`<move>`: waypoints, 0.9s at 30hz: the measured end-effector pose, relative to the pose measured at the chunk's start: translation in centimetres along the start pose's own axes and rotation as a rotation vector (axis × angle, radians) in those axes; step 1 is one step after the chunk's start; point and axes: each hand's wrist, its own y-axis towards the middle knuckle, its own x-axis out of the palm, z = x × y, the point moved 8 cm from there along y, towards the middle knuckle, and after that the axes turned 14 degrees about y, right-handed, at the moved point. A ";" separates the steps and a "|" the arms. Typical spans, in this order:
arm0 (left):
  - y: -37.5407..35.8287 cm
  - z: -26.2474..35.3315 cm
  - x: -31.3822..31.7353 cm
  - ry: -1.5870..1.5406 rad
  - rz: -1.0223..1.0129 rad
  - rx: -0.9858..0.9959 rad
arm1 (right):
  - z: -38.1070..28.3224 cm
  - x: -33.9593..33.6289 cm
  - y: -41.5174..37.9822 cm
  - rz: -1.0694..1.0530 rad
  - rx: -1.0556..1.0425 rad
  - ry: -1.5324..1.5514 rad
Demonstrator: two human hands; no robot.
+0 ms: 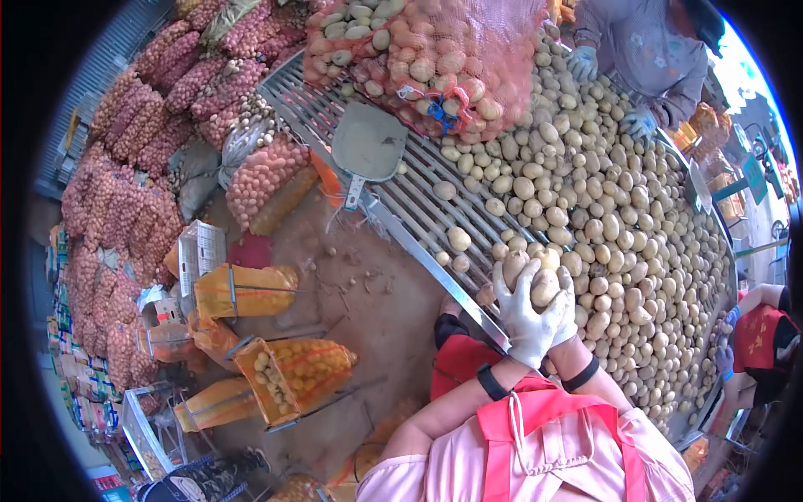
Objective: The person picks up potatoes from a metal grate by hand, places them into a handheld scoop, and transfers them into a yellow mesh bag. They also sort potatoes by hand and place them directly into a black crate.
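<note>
Both of my hands wear white gloves and are together at the left edge of a large heap of potatoes (619, 226). My left hand (529, 309) and my right hand (565, 311) are cupped round several potatoes (544, 287), with fingers curled against them. Their wrists nearly cross, each with a dark band. Beneath them run the metal bars of a slatted table (452, 201), where a few loose potatoes (459, 239) lie. Which hand bears which potato is partly hidden.
A grey scoop (369, 142) and full red net sacks (468, 58) rest on the slats. Stacked sacks (125, 201) stand left. Orange bags on frames (293, 376) are below left. A gloved co-worker (644, 58) leans over the heap's far side; another person (761, 335) is at right.
</note>
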 end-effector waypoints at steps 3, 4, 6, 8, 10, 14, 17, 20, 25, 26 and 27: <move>-1.1 0.6 -1.9 0.022 0.019 0.050 | 1.6 0.0 -0.6 0.045 0.058 0.271; -1.4 0.8 -2.6 0.044 0.015 0.062 | 2.0 -0.1 -0.8 0.064 0.079 0.363; -1.9 0.9 -3.5 0.022 0.017 0.081 | 0.3 -1.7 -1.4 0.127 -0.053 0.121; -2.4 0.6 -4.4 0.009 0.034 0.102 | -4.9 -4.4 -2.7 0.208 -0.349 -0.552; -2.9 -0.7 -4.4 -0.059 0.004 0.072 | -3.2 -4.4 -2.8 0.105 -0.263 -0.381; -3.9 -4.2 -4.3 -0.232 -0.053 -0.070 | -5.9 -6.8 -2.7 0.228 -0.383 -0.736; -4.1 -4.0 -6.0 -0.250 -0.057 -0.082 | -4.9 -6.6 -2.9 0.227 -0.454 -0.900; -4.4 -3.9 -7.6 -0.221 -0.004 0.007 | -2.9 -6.7 -2.8 0.219 -0.421 -0.880; -3.7 -4.4 -11.7 -0.196 0.092 0.069 | -0.1 -9.3 -0.9 0.218 -0.327 -0.873; -3.5 -5.3 -13.1 -0.178 0.135 0.059 | 1.7 -9.7 -0.2 0.225 -0.291 -0.910; -3.3 -6.6 -14.4 -0.136 0.172 0.023 | 3.7 -10.7 1.2 0.176 -0.216 -0.938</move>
